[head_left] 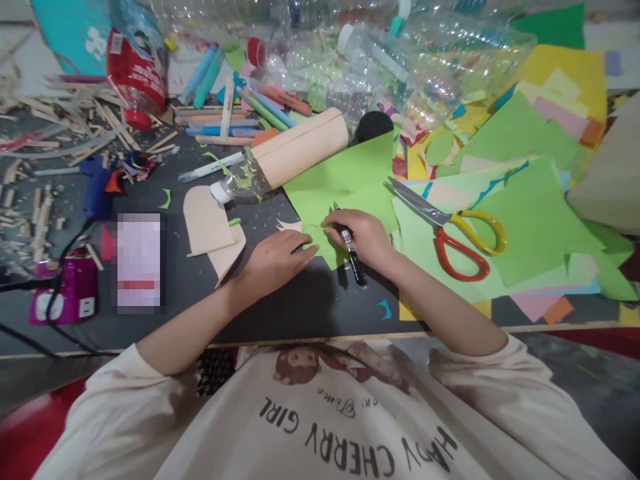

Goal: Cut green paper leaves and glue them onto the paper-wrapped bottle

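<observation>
My right hand (pixel 361 235) is closed around a black marker pen (pixel 351 251), its tip down on a light green paper sheet (pixel 345 183) where a faint curved line shows. My left hand (pixel 276 259) rests on the dark table with its fingers together, pressing the near corner of the same green sheet. Both hands sit side by side near the table's middle.
Scissors (pixel 453 230) with red and yellow handles lie on green paper to the right. A beige paper-wrapped bottle (pixel 295 152) lies behind the sheet, beige cut-outs (pixel 207 221) to the left. Clear plastic bottles (pixel 400 60), marker pens (pixel 240 110), wood sticks (pixel 75 127), a glue gun (pixel 96 190) and coloured paper (pixel 560 93) crowd the back.
</observation>
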Demonstrator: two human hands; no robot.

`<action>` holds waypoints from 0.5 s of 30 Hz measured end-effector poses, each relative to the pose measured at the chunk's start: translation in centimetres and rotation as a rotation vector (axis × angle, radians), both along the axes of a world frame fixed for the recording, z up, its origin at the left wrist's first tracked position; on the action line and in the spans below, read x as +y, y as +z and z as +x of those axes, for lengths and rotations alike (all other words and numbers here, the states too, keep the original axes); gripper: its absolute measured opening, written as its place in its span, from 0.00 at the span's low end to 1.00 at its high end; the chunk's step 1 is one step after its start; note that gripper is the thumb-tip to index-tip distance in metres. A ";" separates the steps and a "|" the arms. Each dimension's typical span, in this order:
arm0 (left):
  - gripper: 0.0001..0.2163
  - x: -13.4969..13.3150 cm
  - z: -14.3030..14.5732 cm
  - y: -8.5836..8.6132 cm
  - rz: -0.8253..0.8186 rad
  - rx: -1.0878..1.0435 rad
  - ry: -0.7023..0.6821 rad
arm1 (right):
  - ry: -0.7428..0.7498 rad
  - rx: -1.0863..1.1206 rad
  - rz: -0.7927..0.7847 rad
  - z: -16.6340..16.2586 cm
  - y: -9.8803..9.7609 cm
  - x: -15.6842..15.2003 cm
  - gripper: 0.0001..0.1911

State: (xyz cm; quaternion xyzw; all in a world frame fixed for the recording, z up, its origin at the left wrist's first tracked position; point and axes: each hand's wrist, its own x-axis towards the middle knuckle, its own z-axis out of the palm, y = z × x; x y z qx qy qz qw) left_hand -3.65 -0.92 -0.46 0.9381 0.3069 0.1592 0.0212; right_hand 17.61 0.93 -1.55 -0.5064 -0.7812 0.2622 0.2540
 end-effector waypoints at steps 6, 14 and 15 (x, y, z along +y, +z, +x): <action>0.07 0.1 0.3 0.6 0.009 -0.003 -0.057 | 0.008 -0.003 -0.007 0.0 0.0 0.0 0.11; 0.10 -0.7 1.0 1.4 -0.083 0.149 0.007 | 0.025 -0.033 0.012 0.0 0.0 0.1 0.10; 0.11 -0.8 1.1 1.5 -0.085 0.149 0.015 | 0.024 -0.007 0.016 0.1 0.1 0.1 0.10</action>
